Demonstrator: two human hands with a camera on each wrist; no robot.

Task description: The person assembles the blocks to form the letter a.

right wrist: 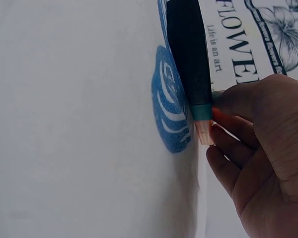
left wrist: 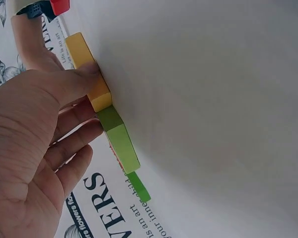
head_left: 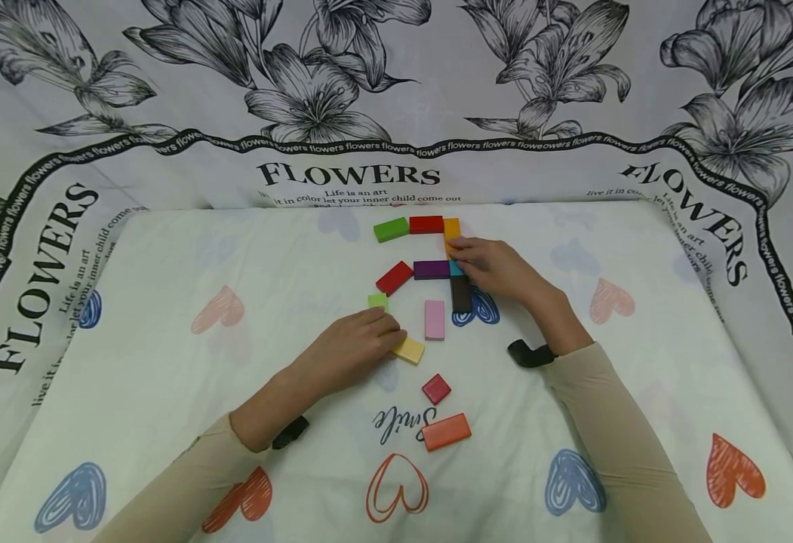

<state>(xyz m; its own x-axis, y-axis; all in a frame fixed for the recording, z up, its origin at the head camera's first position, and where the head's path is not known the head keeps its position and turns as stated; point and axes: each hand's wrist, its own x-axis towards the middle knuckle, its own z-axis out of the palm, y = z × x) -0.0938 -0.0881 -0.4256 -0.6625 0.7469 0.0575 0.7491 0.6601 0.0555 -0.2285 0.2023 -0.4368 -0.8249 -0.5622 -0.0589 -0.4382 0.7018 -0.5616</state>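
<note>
- Left hand (head_left: 355,343): thumb and fingers pinch the yellow block (head_left: 410,350), left of the pink block (head_left: 434,320).
- Lime block (head_left: 378,301) at the yellow's far end.
- Right hand (head_left: 501,268): fingertips touch the orange block (head_left: 452,226) and blue block (head_left: 456,268); cannot tell whether it grips either.
- Orange block: right end of the far row, beside the far red block (head_left: 426,224), then green block (head_left: 391,229).
- Blue block: between orange and black block (head_left: 461,294), beside the purple block (head_left: 431,269).
- Near red block (head_left: 394,277): tilted, at purple's left.
- Crimson block (head_left: 436,388) and coral block (head_left: 447,432): nearest the person.
</note>
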